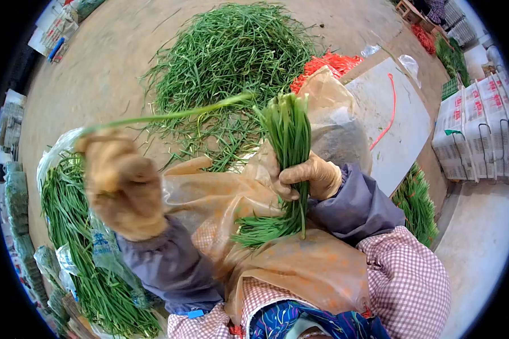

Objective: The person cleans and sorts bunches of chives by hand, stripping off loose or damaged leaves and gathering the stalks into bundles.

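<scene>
My right hand point(306, 178), in a tan glove, is wrapped round an upright bundle of garlic chives point(291, 133). The cut, pale ends point up, and the leafy ends fan out over the plastic apron point(300, 260) on my lap. My left hand point(121, 183), also gloved, is raised at the left and blurred by motion. A single garlic chive stalk point(181, 114) runs from its fingers towards the top of the bundle. Below the left hand, more garlic chives point(85, 237) lie in a heap with clear plastic around them.
A large pile of loose green leaves point(237, 51) covers the floor ahead. Red ties point(333, 63) lie beside it, near a grey board point(387, 113) with one red strip on it. White plastic crates point(475, 124) stand at the right, by another green heap point(417, 203).
</scene>
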Motion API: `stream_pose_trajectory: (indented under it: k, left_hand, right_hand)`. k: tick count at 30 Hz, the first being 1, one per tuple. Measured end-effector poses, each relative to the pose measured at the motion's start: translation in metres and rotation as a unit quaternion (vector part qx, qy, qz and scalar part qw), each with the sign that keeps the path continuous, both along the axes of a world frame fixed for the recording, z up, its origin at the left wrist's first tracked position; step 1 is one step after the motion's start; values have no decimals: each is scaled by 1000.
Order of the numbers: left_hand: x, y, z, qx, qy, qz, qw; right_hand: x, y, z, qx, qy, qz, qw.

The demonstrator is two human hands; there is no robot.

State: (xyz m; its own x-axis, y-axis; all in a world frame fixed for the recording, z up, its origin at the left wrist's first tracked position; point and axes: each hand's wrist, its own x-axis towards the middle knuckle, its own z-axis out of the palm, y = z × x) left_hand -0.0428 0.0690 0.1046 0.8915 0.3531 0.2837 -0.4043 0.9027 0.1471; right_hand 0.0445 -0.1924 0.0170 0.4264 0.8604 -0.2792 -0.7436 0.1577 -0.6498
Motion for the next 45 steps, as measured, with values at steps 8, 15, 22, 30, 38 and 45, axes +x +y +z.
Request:
stream_pose_trajectory:
  k: [8, 15, 22, 30, 38, 45]
  left_hand:
    - [26, 45, -43, 558, 464, 181, 664]
    - [4, -23, -76, 515, 349, 56, 781]
    - [-33, -59, -38, 572, 325, 19, 753]
    - [-15, -110, -51, 758, 232, -16, 609]
    - [10, -74, -36, 454, 272, -74, 845]
    - [42, -13, 6, 226, 92, 23, 969]
  right_hand:
    - [9, -7, -15, 227, 41, -99, 968]
    - [28, -10, -13, 313, -54, -155, 935]
    - [28, -5, -19, 283, -35, -202, 937]
    - [14, 4, -14, 152, -26, -239, 959]
    - [-2, -3, -15, 122, 21, -98, 987]
    - [-7, -3, -21, 105, -13, 36, 994]
